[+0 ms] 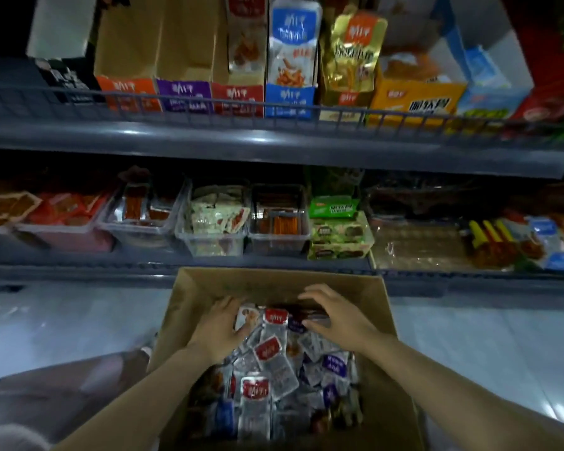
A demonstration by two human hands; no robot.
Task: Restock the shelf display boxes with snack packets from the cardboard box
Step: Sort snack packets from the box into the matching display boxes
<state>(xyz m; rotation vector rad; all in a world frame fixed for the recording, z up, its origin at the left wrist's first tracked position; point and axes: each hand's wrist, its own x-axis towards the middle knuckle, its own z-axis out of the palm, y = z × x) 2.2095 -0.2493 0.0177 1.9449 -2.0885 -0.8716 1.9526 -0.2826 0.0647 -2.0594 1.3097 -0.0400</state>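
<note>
a shop aisle — two grey metal shelves (274, 141) with a wire front rail (209, 104), branded display boxes (288, 99) of snack packets above, clear plastic bins (215, 236) of wrapped snacks below — a stock carton (192, 288) on the tiled floor (62, 320).

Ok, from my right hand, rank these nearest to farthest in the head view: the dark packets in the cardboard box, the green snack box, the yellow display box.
1. The dark packets, under the right hand, inside the cardboard box.
2. The green snack box, on the lower shelf, just beyond.
3. The yellow display box, on the upper shelf, farther right.
</note>
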